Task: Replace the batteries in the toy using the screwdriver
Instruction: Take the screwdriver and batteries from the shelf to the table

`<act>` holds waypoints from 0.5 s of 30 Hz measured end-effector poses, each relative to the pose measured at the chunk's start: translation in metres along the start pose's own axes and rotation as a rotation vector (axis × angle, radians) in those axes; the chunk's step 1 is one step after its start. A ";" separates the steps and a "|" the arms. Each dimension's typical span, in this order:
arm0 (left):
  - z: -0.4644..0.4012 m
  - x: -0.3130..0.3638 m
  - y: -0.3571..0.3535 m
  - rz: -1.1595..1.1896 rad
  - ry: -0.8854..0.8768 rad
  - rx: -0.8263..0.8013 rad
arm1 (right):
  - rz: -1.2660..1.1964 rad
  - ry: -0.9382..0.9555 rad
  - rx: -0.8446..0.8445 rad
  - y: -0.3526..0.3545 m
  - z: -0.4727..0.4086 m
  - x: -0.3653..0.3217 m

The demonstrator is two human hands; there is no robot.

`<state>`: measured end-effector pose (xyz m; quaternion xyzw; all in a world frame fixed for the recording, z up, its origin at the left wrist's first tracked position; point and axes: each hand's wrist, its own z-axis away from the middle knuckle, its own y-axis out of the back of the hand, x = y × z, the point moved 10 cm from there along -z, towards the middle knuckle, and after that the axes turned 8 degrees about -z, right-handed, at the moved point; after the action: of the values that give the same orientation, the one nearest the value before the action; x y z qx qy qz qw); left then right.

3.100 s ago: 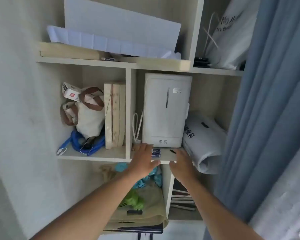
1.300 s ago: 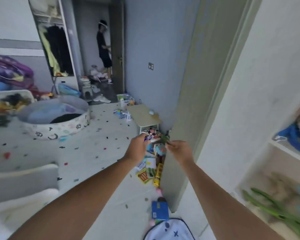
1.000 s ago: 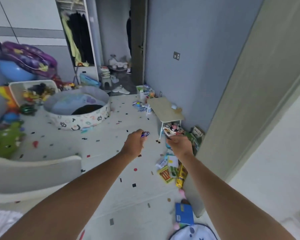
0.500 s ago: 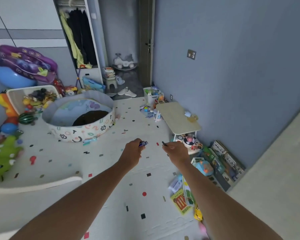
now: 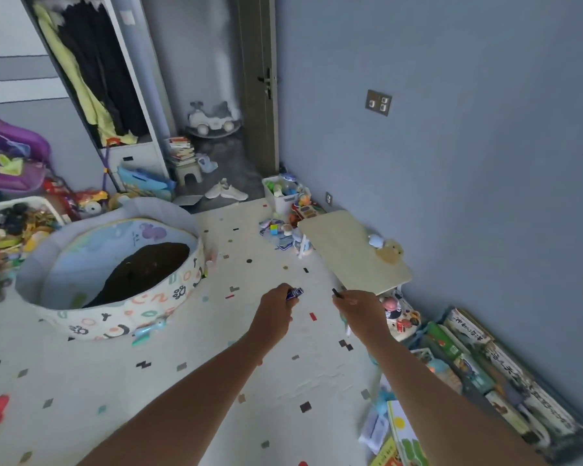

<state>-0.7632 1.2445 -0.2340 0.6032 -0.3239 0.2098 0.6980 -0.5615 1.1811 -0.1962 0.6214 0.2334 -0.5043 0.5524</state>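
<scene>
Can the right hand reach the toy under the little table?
Probably not yet. The right hand grips a dark tool, and the toy sits low under the little table.

Soft, even daylight fills the room ahead of me, with no hard shadows on the pale play mat [image 5: 256, 381] and no glare on the blue wall [image 5: 468, 163]. The doorway [image 5: 216, 79] at the far end falls dimmer and hazy. My wide lens bends the wardrobe [image 5: 122, 79] and leans the verticals at the edges. My left hand [image 5: 273, 312] and right hand [image 5: 359, 309] read slightly soft; what they grip is too small to resolve. Corners smear, notably the books [image 5: 505, 375] at lower right.
</scene>
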 end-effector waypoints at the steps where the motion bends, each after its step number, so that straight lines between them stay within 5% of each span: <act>1: -0.022 -0.003 0.002 -0.016 -0.002 -0.004 | -0.027 -0.031 0.012 -0.007 -0.020 0.001; 15: -0.357 -0.019 -0.050 -0.046 -0.131 -0.217 | -0.305 -0.270 0.224 -0.051 -0.309 0.030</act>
<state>-0.6709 1.5864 -0.3052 0.5439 -0.3759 0.1177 0.7410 -0.4795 1.4723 -0.2823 0.5630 0.1912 -0.6834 0.4236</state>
